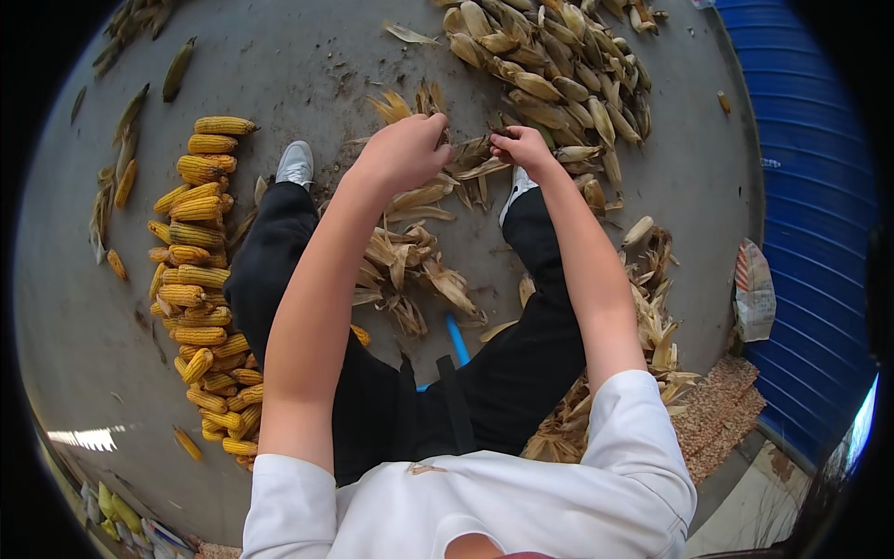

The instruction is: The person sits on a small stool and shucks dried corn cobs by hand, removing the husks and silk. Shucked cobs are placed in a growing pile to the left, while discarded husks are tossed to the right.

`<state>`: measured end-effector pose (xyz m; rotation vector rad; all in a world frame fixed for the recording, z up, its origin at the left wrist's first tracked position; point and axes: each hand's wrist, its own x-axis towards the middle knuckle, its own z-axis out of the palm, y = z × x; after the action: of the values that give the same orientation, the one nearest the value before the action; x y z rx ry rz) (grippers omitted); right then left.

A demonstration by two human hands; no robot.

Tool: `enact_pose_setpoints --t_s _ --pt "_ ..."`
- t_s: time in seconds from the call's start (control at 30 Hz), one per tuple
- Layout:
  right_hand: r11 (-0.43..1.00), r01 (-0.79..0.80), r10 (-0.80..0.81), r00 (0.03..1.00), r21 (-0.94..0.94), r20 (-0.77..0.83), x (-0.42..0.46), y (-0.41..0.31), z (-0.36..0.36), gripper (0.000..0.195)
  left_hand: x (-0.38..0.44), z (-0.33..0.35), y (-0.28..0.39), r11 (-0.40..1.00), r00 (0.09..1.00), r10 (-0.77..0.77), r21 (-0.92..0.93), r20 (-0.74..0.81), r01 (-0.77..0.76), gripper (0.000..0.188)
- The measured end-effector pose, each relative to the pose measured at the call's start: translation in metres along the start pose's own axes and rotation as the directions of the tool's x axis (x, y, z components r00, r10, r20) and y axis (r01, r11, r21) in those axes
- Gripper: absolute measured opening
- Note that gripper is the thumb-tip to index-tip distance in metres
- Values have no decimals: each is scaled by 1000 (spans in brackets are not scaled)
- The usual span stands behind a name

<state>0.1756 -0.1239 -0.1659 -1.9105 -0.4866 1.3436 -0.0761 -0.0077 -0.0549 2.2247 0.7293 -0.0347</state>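
Observation:
My left hand (412, 150) is closed in a fist, with dry corn husk leaves (394, 106) sticking out past its far side. What lies inside the fist is mostly hidden. To its right, the thumb and fingers of my right hand (522, 148) pinch a dark, dry husk tip (499, 131). Pale husk pieces (475, 155) show between and below the hands; whether they join what I hold, I cannot tell. A heap of stripped corn husks (401, 262) lies on the floor between my legs.
Husked yellow corn cobs (199, 276) form a long stack left of my leg. Unhusked corn ears (559, 77) are piled ahead on the right. More loose husks (649, 307) lie by my right side, near a blue corrugated metal wall (814, 209) and a white sack (754, 297).

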Motion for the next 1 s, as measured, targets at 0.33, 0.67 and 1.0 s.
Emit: enact_pose_setpoints --t_s 0.33,0.67,1.0 --pt "982 187 -183 978 -28 103 -112 -71 40 15 -12 9 -2 997 1000 16 80 24 -18 48" --pt "883 429 -451 888 187 91 -171 -113 45 10 -14 -3 21 861 922 203 -389 -329 -329 40" --pt "817 470 -503 864 335 13 -169 -102 43 10 -17 4 32 909 952 28 -389 -305 -152 41"
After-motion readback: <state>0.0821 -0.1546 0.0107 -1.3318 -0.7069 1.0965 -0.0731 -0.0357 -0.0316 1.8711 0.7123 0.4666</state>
